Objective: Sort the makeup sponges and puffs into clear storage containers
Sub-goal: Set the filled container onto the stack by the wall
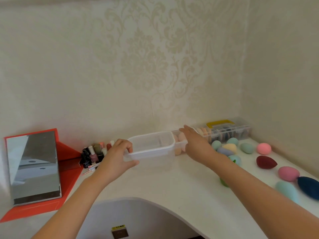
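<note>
The left hand (119,155) grips the left end of a clear container (151,145) with a white rim, fingers curled over the rim and thumb pressed against the side wall below. This container is toward the back of the white worktop (155,183), close to the patterned wall (155,66). Just beside it on the right is a second clear container (180,143) holding pale pink sponges (181,137). The right hand (196,142) reaches across its top with fingers straight and together, holding nothing — whether the fingertips actually touch the rim I cannot tell. Behind that hand, against the wall, stands a clear case with a yellow handle (240,131), with round puffs (204,131) lined up inside. Loose egg-shaped sponges lie on the worktop to the right of the right forearm. A cluster of teal, cream and lavender ones (229,147) is nearest the case. Then come a pink sponge (263,148), a dark red sponge (265,162), a mauve sponge (288,173), a navy sponge (309,187) and a light blue sponge (287,190) — spaced apart toward the near edge. A green sponge (224,183) is partly hidden behind the forearm. On the left a mirror (34,166) leans in an orange-red stand (69,163), with nail polish bottles (91,154) between it and the left hand.
</note>
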`<action>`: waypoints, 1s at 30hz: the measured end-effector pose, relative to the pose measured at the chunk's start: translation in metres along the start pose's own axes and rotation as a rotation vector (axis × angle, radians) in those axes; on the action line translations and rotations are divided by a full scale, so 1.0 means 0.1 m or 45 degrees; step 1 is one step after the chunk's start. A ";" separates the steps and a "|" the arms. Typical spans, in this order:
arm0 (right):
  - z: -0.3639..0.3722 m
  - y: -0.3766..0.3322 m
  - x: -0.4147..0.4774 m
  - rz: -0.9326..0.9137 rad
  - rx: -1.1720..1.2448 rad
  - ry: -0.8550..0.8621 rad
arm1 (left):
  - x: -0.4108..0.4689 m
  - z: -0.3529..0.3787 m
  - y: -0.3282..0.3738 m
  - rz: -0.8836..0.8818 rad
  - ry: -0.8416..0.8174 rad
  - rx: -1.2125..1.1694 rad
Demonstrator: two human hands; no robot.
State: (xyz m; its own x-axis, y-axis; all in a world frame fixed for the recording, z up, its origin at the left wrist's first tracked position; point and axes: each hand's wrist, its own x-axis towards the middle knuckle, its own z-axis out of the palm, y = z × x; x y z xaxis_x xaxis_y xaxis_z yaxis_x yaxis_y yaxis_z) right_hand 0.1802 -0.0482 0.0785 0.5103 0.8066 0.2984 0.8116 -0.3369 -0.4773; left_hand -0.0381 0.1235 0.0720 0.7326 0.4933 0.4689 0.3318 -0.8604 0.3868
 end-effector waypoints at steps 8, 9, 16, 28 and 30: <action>-0.16 -0.20 -0.93 -0.342 -0.237 -0.305 | -0.47 0.30 0.45 0.162 -0.249 -0.092; -0.13 -0.17 -0.98 -0.351 -0.337 -0.328 | -0.52 0.35 0.49 0.170 -0.259 -0.089; 0.01 -0.16 -1.21 -0.413 -0.852 -0.320 | -0.83 0.59 0.70 0.204 -0.215 -0.128; 0.02 -0.36 -1.26 -0.495 -1.123 -0.491 | -0.79 0.86 0.67 -0.209 -0.539 -0.752; -0.01 -0.45 -1.28 -0.549 -1.165 -0.561 | -0.74 0.85 0.71 -0.210 -0.568 -0.750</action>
State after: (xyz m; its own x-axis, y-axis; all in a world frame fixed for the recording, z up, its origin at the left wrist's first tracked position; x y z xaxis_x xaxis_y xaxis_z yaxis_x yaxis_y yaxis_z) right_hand 0.0787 -0.1368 0.0625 0.1352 0.9841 -0.1152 0.8940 -0.0710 0.4424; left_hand -0.0184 0.0153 -0.0030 0.9136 0.4033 0.0508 0.1771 -0.5074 0.8433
